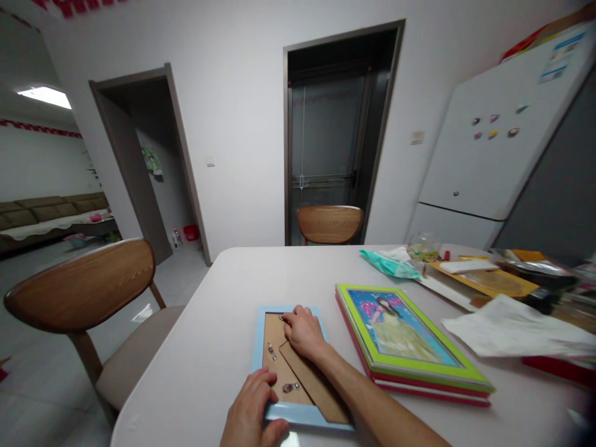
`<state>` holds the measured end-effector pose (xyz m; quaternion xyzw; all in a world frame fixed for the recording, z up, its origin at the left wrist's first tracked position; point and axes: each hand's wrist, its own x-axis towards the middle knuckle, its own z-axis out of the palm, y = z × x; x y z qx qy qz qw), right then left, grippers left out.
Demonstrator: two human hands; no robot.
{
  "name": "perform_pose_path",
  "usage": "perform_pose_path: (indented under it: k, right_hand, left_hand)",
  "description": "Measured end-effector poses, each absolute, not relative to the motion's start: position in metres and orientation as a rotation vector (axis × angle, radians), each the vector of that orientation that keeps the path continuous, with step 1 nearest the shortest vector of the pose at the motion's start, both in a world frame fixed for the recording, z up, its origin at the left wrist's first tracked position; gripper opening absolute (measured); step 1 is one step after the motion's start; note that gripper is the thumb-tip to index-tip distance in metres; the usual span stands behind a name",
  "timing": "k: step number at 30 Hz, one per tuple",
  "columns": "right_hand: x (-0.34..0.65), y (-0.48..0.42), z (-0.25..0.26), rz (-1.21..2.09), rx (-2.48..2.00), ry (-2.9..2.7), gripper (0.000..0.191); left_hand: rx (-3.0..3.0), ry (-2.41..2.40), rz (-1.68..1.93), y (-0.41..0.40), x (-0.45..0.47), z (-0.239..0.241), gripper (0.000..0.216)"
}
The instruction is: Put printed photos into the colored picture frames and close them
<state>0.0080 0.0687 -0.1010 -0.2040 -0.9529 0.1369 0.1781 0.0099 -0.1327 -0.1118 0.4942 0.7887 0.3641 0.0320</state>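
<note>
A light blue picture frame point(257, 338) lies face down on the table, its brown backing board point(274, 329) showing. My left hand point(251, 406) grips the near left corner, with the fingers over the top and the thumb by the near edge. At the far end, my right hand point(305, 332) has its fingers bent onto a small metal clip point(282, 318), partly hidden under the fingertips. Two more metal clips show on the board, one at mid-left point(271, 352) and one near the bottom point(290, 387). A brown stand flap point(307, 375) runs diagonally under my right forearm.
Right of the frame, a green picture frame point(405, 329) with a portrait lies atop red-edged ones. Farther right are white paper point(512, 326), a teal packet point(388, 264), a glass jar point(423, 246) and a yellow envelope point(488, 279). Wooden chairs point(84, 282) stand left and beyond the table point(261, 273).
</note>
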Motion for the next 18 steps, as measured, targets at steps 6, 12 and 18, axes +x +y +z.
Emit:
perform_pose_path:
  k: [6,12,18]
  right_hand:
    - [0.039,0.061,-0.094,0.399,-0.502,-2.671,0.032]
    - [0.084,0.048,-0.096,0.44,-0.458,-2.653,0.039]
    - [0.091,0.036,-0.097,0.488,-0.452,-2.737,0.038]
  left_hand:
    - [1.491,2.424,1.16,-0.133,0.012,-0.111,0.018]
    - [1.464,2.435,1.164,-0.134,0.016,-0.107,0.018]
    - [1.42,2.438,1.191,-0.134,0.017,-0.109,0.021]
